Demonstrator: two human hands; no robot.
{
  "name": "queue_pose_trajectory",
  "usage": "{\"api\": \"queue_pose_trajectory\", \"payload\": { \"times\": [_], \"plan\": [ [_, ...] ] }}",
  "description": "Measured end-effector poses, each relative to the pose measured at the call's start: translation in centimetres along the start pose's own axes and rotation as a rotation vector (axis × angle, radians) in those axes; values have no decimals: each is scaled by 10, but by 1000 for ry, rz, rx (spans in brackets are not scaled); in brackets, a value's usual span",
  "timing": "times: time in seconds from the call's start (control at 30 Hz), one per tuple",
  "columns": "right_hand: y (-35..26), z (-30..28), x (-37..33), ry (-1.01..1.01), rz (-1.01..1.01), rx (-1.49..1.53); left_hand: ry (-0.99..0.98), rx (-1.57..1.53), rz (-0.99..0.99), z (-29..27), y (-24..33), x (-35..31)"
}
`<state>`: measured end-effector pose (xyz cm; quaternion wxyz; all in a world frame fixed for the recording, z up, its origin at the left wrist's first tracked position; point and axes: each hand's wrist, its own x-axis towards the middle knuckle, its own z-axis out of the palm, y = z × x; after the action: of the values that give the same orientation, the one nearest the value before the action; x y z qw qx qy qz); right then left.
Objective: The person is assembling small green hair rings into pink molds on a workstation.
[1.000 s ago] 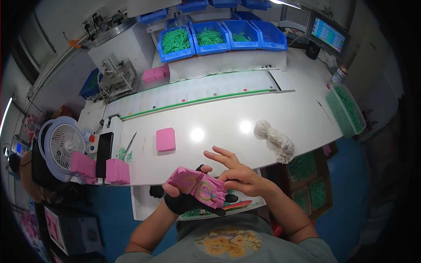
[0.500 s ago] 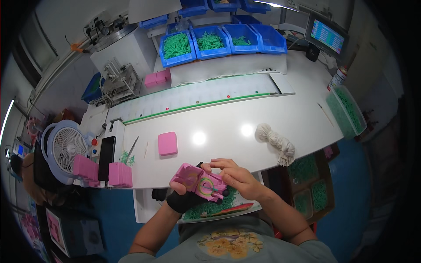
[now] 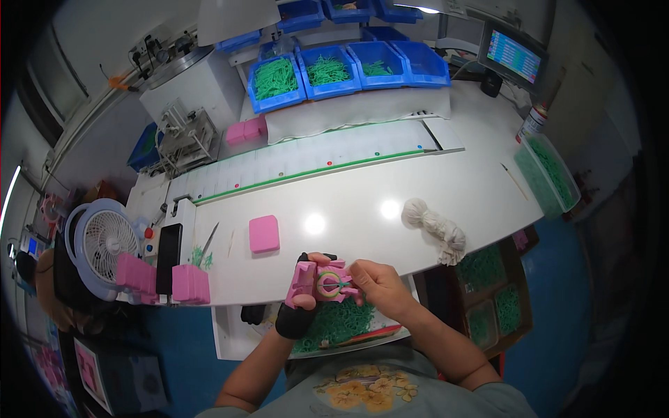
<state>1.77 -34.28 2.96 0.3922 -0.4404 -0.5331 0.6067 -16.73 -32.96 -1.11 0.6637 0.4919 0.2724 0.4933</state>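
My left hand [image 3: 296, 320], in a black glove with bare fingertips, grips an opened pink mould [image 3: 304, 279] over the front edge of the table. In the mould's right half lies a yellow-green ring [image 3: 321, 290] with a darker green strip across it. My right hand [image 3: 383, 287] has its thumb and fingers closed at the mould's right edge; the fingertips are partly hidden. Below the hands, an open drawer [image 3: 224, 341] holds a heap of green pieces [image 3: 345, 322]. A closed pink block [image 3: 264, 234] lies on the table ahead and to the left.
Pink blocks [image 3: 189, 283] stand at the left by a black phone-like slab [image 3: 169, 258] and a fan [image 3: 104, 240]. Tweezers [image 3: 210, 237] lie nearby. A white cloth bundle [image 3: 435, 228] rests at right. Beyond runs a green-edged conveyor [image 3: 306, 157], with blue bins [image 3: 333, 82] behind.
The mould has turned and risen slightly, its halves now more upright. My right hand has shifted from above the mould to its right edge. The conveyor's coloured dots have moved.
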Motion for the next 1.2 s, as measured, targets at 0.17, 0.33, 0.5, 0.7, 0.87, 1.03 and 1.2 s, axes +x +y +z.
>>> {"api": "queue_pose_trajectory", "payload": {
  "times": [0.17, 0.33, 0.5, 0.7, 0.87, 1.03, 1.2],
  "plan": [
    [6, 6, 6, -10, 37, 75, 54, 161, 26, -1, -6, 2],
    [3, -3, 9, -184, 128, 171, 6, 120, 6, -7, -9, 1],
    [-1, -19, 12, -299, 274, 268, -41, -7, -39, 4, -3, 0],
    [-3, -29, 11, -475, 372, 408, -5, -203, -62, 12, 3, 2],
    [7, -37, 0, -514, 299, 536, 77, -201, -49, 10, 5, 7],
    [11, -41, -6, -318, 175, 654, 125, -176, -38, 4, 7, 13],
    [17, -43, -5, 158, 25, 118, 125, -213, -51, -1, 3, 17]
  ]
}}
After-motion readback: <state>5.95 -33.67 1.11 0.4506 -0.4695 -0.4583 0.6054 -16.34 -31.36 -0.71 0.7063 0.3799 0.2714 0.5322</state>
